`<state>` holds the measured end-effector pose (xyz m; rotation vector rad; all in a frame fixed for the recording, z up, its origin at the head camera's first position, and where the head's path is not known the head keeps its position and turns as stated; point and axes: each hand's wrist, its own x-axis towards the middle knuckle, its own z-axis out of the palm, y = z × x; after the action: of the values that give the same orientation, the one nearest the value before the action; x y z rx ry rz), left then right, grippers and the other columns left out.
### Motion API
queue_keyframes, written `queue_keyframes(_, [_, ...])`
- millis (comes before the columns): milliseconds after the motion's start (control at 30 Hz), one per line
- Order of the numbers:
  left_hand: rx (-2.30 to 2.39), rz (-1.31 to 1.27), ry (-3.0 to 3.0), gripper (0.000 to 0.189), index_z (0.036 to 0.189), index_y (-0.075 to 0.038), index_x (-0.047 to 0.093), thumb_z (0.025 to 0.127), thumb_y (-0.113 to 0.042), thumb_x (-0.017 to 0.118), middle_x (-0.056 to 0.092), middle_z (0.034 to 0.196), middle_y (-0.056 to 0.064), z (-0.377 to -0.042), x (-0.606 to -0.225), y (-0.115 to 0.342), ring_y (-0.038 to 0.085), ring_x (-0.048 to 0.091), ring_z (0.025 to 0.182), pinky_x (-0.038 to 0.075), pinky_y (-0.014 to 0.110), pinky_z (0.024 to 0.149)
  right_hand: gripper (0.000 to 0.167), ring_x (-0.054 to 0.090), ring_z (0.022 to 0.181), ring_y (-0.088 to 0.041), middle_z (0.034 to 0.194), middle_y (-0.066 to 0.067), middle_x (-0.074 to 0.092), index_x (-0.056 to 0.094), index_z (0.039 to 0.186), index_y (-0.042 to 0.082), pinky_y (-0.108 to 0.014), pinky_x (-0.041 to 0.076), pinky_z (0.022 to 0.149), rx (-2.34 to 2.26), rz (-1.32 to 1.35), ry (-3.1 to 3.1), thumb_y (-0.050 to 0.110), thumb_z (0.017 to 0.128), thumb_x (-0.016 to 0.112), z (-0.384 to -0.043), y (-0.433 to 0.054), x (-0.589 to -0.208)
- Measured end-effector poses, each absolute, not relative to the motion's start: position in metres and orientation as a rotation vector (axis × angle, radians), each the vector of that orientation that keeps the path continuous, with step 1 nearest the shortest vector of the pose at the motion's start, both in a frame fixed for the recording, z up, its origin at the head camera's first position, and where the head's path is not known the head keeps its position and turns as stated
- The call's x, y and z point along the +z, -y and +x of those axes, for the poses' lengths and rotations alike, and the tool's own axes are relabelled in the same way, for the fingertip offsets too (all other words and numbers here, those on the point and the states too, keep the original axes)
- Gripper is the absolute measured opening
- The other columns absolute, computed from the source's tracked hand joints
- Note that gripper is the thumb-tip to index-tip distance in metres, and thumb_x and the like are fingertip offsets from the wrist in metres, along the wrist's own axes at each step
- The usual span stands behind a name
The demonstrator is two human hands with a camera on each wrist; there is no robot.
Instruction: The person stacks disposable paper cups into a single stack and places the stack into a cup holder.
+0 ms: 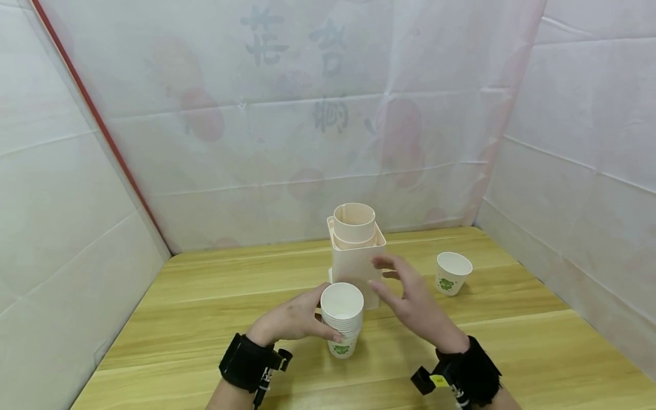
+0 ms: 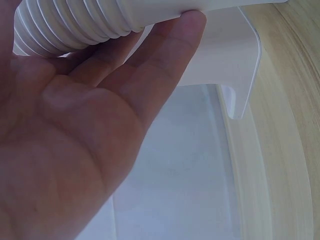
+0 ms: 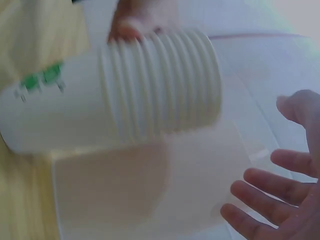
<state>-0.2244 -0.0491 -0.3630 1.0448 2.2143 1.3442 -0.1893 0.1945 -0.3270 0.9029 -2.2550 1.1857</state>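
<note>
My left hand (image 1: 294, 316) grips a nested stack of white paper cups (image 1: 342, 319), thumb on the near side and fingers round the left and back. A green print shows on the bottom cup, and the rims lie in close ridges (image 3: 160, 85) in the right wrist view. My right hand (image 1: 415, 299) is to the right of the stack, its fingers spread, holding nothing. Just behind the stack stands a cream box-shaped holder (image 1: 353, 270) with a round tube (image 1: 355, 225) rising from its top. The right fingertips are in front of the holder's right side; contact cannot be told.
A single white paper cup (image 1: 453, 273) with a green print stands upright to the right. The wood-grain table (image 1: 230, 307) is bordered by white sheet walls (image 1: 256, 142) at the back and both sides.
</note>
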Motion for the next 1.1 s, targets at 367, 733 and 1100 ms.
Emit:
queue_keyframes(367, [1.353, 1.025, -2.203, 0.074, 0.13, -0.019, 0.038, 0.069, -0.026, 0.08, 0.053, 0.117, -0.004, -0.225, -0.364, 0.049, 0.015, 0.05, 0.107, 0.044, 0.035, 0.085, 0.044, 0.043, 0.119, -0.021, 0.129, -0.005, 0.046, 0.042, 0.133, 0.012, -0.03, 0.039, 0.093, 1.09, 0.601, 2.098, 0.013, 0.091, 0.057, -0.273, -0.295, -0.405])
queue_keyframes(733, [1.351, 1.033, -2.206, 0.074, 0.129, -0.02, 0.038, 0.069, -0.027, 0.08, 0.053, 0.116, -0.005, -0.227, -0.366, 0.049, 0.014, 0.05, 0.106, 0.045, 0.031, 0.084, 0.045, 0.036, 0.115, -0.039, 0.125, -0.022, 0.041, 0.042, 0.129, -0.001, -0.05, 0.03, 0.092, 1.065, 0.219, 2.18, 0.025, 0.093, 0.053, -0.234, -0.3, -0.365])
queue_keyframes(1100, [1.331, 1.023, -2.232, 0.076, 0.13, -0.02, 0.037, 0.069, -0.029, 0.08, 0.053, 0.117, -0.007, -0.227, -0.366, 0.048, 0.013, 0.05, 0.107, 0.045, 0.032, 0.085, 0.086, 0.018, 0.123, -0.051, 0.137, -0.036, 0.014, 0.007, 0.143, -0.004, -0.063, 0.022, 0.093, 1.164, -0.124, 2.425, 0.042, 0.088, 0.055, -0.244, -0.328, -0.387])
